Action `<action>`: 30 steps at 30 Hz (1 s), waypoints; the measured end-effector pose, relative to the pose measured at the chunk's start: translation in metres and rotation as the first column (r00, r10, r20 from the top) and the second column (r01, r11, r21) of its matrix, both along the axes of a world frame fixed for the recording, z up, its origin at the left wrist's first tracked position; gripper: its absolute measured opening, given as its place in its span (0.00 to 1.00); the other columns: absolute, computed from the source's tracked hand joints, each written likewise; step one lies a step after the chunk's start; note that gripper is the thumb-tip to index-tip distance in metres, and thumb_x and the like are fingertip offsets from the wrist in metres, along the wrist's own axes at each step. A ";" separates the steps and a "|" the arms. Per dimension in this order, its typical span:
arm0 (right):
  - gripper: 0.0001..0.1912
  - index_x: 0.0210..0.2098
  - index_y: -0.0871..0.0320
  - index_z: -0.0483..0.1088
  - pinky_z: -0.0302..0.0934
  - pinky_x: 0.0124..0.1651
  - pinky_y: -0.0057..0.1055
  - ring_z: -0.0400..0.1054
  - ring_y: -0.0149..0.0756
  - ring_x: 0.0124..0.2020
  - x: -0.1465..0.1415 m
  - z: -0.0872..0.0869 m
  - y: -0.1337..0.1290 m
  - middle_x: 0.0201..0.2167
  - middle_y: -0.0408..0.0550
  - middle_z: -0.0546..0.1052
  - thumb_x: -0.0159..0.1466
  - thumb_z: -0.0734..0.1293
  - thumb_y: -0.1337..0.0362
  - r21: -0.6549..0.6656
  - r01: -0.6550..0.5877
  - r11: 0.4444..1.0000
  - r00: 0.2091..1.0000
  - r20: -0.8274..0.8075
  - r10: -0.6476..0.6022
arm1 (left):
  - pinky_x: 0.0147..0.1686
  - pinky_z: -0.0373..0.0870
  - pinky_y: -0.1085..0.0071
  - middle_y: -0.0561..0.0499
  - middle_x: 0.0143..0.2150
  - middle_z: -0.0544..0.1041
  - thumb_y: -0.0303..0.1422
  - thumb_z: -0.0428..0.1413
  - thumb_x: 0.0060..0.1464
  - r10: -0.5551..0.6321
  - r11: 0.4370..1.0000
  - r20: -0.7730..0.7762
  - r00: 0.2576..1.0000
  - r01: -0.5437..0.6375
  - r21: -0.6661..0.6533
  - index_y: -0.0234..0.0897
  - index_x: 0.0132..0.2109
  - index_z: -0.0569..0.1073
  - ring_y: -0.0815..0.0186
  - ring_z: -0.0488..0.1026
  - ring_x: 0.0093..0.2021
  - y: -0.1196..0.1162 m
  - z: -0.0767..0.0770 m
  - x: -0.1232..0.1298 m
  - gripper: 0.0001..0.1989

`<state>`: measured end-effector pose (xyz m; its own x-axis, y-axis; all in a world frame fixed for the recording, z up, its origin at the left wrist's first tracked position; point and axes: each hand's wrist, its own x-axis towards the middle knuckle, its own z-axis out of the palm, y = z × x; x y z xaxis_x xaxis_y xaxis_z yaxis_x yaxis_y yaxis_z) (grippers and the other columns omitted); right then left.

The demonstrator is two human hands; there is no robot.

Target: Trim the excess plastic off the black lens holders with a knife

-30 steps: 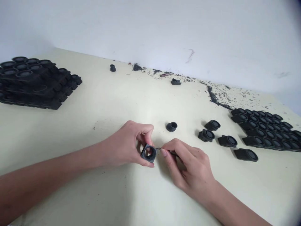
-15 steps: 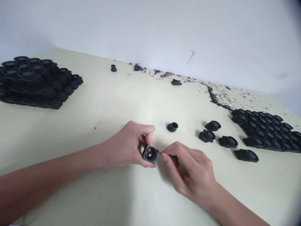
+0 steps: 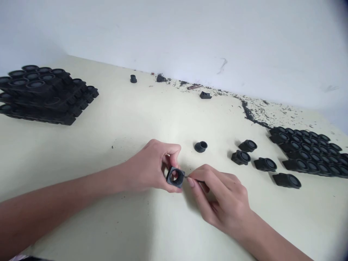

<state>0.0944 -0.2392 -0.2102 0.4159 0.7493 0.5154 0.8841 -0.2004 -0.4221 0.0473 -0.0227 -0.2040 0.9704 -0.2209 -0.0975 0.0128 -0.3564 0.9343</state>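
Observation:
My left hand (image 3: 149, 166) pinches a square black moulded part (image 3: 174, 177) with a round hole through it, holding it up between thumb and fingers. My right hand (image 3: 221, 199) is shut on a thin dark-handled pick or blade (image 3: 197, 179), and its metal tip rests at the part's right edge. Just beyond the hands, a small black flanged sleeve (image 3: 201, 146) stands on the cream table (image 3: 81, 152), apart from both hands. The fingers hide the part's back and lower side.
Stacked black moulded parts (image 3: 40, 94) lie at the far left, and a packed group (image 3: 307, 152) lies at the right. Several loose parts (image 3: 265, 164) stand before that group. Black shavings (image 3: 251, 112) litter the table's back edge beside the white wall (image 3: 174, 36).
The whole scene has shifted slightly right in view. My right hand has dropped a little, and the tool now lies flatter, its tip still at the part's edge.

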 end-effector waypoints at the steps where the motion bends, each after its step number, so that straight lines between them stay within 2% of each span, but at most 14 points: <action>1: 0.06 0.36 0.61 0.66 0.47 0.24 0.25 0.48 0.23 0.23 0.000 0.000 0.000 0.26 0.41 0.66 0.64 0.65 0.76 -0.004 0.000 1.000 1.000 0.003 0.000 | 0.30 0.65 0.74 0.55 0.31 0.75 0.37 0.70 0.39 -0.002 1.000 0.002 1.000 0.002 0.000 0.36 0.30 0.60 0.71 0.71 0.31 0.000 0.000 0.000 0.24; 4: 0.06 0.36 0.61 0.66 0.47 0.24 0.25 0.49 0.22 0.23 0.000 -0.001 0.001 0.26 0.40 0.65 0.64 0.65 0.76 0.004 0.046 0.999 0.999 -0.003 -0.046 | 0.30 0.65 0.74 0.55 0.32 0.76 0.37 0.71 0.39 -0.005 1.000 -0.005 1.000 0.005 -0.004 0.36 0.30 0.61 0.71 0.71 0.31 0.001 -0.001 0.000 0.25; 8: 0.06 0.36 0.60 0.66 0.47 0.25 0.25 0.50 0.22 0.23 0.002 -0.001 0.001 0.26 0.41 0.66 0.64 0.64 0.76 -0.021 -0.004 1.000 1.000 -0.019 0.003 | 0.29 0.63 0.75 0.56 0.30 0.75 0.37 0.70 0.40 -0.006 1.000 -0.006 1.000 0.006 -0.022 0.36 0.31 0.61 0.72 0.69 0.30 0.001 0.000 0.000 0.24; 11: 0.05 0.36 0.61 0.66 0.48 0.25 0.25 0.51 0.22 0.23 0.002 -0.001 0.000 0.26 0.40 0.66 0.64 0.64 0.75 -0.018 0.069 0.997 0.998 -0.007 -0.069 | 0.29 0.64 0.75 0.55 0.31 0.75 0.37 0.71 0.39 0.000 1.000 -0.021 1.000 0.000 -0.022 0.36 0.31 0.61 0.71 0.70 0.31 0.001 0.000 0.000 0.25; 15: 0.05 0.37 0.60 0.66 0.49 0.26 0.24 0.51 0.22 0.23 0.003 -0.001 -0.001 0.26 0.41 0.66 0.64 0.64 0.75 -0.038 -0.023 0.999 0.999 -0.039 0.021 | 0.29 0.65 0.75 0.56 0.30 0.75 0.37 0.70 0.40 -0.002 0.999 -0.027 1.000 0.001 -0.043 0.36 0.32 0.61 0.72 0.71 0.30 0.000 -0.001 0.000 0.24; 19: 0.05 0.36 0.61 0.66 0.48 0.25 0.24 0.50 0.21 0.22 0.004 0.000 -0.001 0.25 0.40 0.65 0.64 0.65 0.75 -0.024 0.076 0.997 0.997 -0.016 -0.077 | 0.29 0.65 0.75 0.56 0.30 0.75 0.35 0.70 0.39 0.010 1.000 -0.032 0.999 -0.010 -0.015 0.36 0.32 0.63 0.71 0.72 0.30 -0.001 0.000 0.000 0.22; 23: 0.04 0.37 0.60 0.65 0.49 0.26 0.24 0.52 0.22 0.24 0.004 0.000 0.000 0.27 0.41 0.66 0.65 0.64 0.74 -0.052 -0.025 0.998 0.999 -0.041 0.023 | 0.28 0.64 0.76 0.57 0.30 0.74 0.34 0.68 0.41 0.007 0.999 -0.025 1.000 -0.008 -0.044 0.37 0.32 0.62 0.72 0.71 0.30 -0.001 -0.001 0.000 0.21; 27: 0.04 0.36 0.60 0.65 0.47 0.24 0.24 0.50 0.21 0.22 0.005 0.001 0.000 0.25 0.39 0.65 0.65 0.65 0.74 -0.038 0.077 0.996 0.997 -0.024 -0.078 | 0.29 0.66 0.75 0.57 0.31 0.75 0.32 0.69 0.40 0.025 1.000 -0.035 0.999 -0.026 -0.011 0.36 0.32 0.62 0.72 0.72 0.30 -0.001 -0.001 -0.001 0.21; 30: 0.04 0.37 0.60 0.65 0.49 0.26 0.23 0.52 0.22 0.23 0.005 0.001 -0.001 0.26 0.40 0.66 0.65 0.64 0.74 -0.048 -0.024 0.999 0.997 -0.069 0.020 | 0.29 0.66 0.75 0.58 0.30 0.74 0.33 0.69 0.40 0.020 1.000 0.001 1.000 -0.020 0.006 0.37 0.31 0.62 0.72 0.71 0.30 -0.001 0.000 -0.001 0.20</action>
